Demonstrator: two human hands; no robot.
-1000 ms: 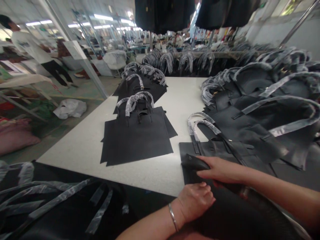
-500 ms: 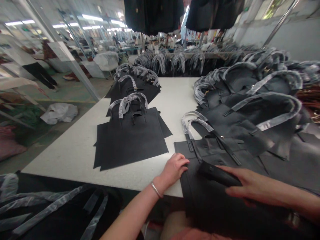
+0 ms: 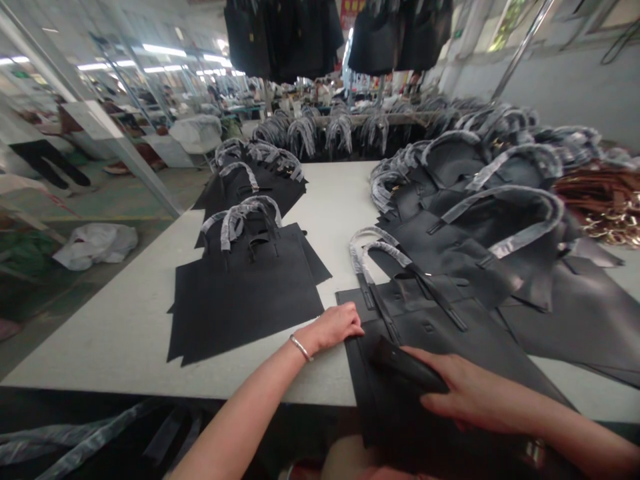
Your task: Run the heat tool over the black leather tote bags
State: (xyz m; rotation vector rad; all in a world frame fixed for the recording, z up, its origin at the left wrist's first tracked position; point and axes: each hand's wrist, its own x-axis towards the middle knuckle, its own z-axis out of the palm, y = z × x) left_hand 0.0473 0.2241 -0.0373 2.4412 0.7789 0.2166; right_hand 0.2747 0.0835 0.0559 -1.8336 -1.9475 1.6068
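Observation:
In front of me a black handbag panel [image 3: 480, 333] with plastic-wrapped handles [image 3: 373, 250] lies at the table's front edge. My left hand [image 3: 343, 321] has its fingers curled at the panel's left edge, below the handles; whether it pinches the edge is hidden. My right hand [image 3: 453, 383] grips a long black piece [image 3: 407, 367] over the panel, thumb and forefinger around it. One blunt end points up and left; a blurred metal glint shows near my right forearm. The piece's exact kind cannot be made out.
Left on the white table [image 3: 120, 320] lies a stack of black bag panels [image 3: 245, 287], with more behind. At right are overlapping black panels [image 3: 460, 240] and brown straps with metal fittings [image 3: 605, 200]. Black bags [image 3: 285, 40] hang overhead. A person [image 3: 45, 160] stands far left.
The view has turned slightly right and tilted up, so things sit further left. Both hands keep nearly the same places over the panel; the left fingers look more tightly curled.

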